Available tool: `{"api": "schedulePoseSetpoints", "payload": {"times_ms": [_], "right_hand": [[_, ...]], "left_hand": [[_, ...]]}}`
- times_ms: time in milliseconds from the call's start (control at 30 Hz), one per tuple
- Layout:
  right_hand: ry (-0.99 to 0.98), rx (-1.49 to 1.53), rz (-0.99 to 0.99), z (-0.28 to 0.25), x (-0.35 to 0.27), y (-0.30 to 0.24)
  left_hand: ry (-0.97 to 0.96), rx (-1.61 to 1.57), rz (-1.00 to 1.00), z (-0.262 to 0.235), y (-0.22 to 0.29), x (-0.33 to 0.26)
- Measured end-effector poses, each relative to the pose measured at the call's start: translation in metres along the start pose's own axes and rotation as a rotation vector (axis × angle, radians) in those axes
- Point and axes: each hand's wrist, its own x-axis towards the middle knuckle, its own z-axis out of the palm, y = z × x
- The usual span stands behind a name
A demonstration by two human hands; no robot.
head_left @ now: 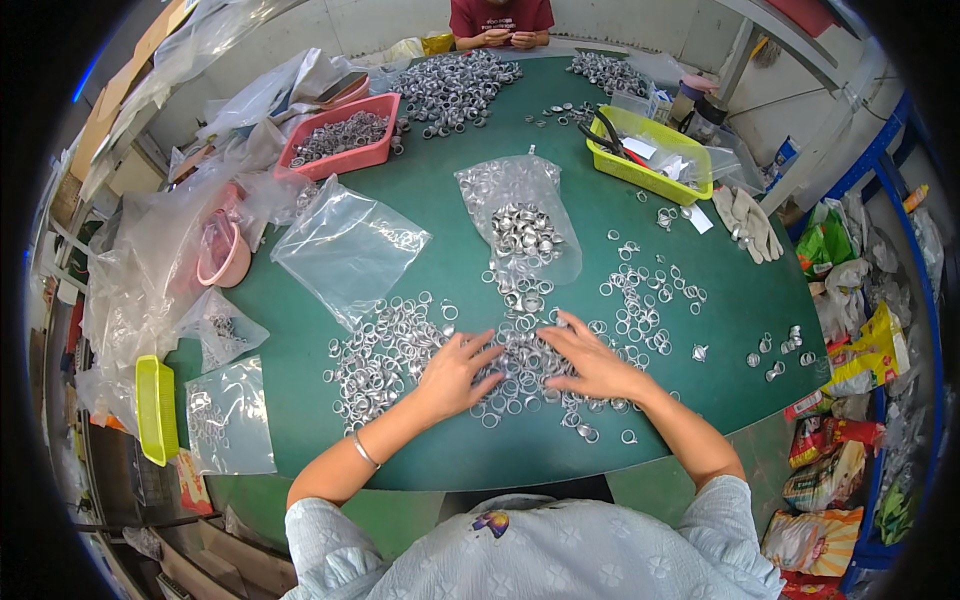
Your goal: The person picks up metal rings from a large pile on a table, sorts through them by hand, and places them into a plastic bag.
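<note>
A spread pile of silver metal rings (375, 365) covers the near middle of the green table (400, 460). My left hand (455, 377) rests at the pile's right part, palm turned inward and fingers stretched apart. Facing it, my right hand (592, 362) reaches over the rings with its fingers spread. Between the two hands lies a heap of rings (522, 372), which both touch at the edges. Just beyond them, a clear plastic bag (565, 250) lies with its mouth toward me, and rings spill out of it. More loose rings (645, 300) are scattered right of it.
An empty-looking clear bag (350, 245) lies left. A red basket (390, 140) of small metal parts stands beyond it; a yellow-green basket (650, 185) holds pliers. Work gloves (748, 225) lie at the right edge. Across the table, a person (500, 20) sits behind large metal heaps (455, 85).
</note>
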Motion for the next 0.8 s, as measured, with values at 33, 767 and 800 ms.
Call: {"api": "schedulePoseSetpoints", "payload": {"times_ms": [33, 767, 800], "right_hand": [[-0.034, 0.101, -0.020, -0.003, -0.001, -0.001], [0.226, 1.510, 0.624, -0.008, 0.007, 0.000], [0.174, 1.507, 0.613, -0.009, 0.005, -0.011]], "left_hand": [[-0.002, -0.013, 0.029, 0.000, 0.003, -0.007], [0.165, -0.318, -0.056, 0.005, 0.032, 0.026], [0.122, -0.451, -0.122, -0.006, 0.052, 0.025]]}}
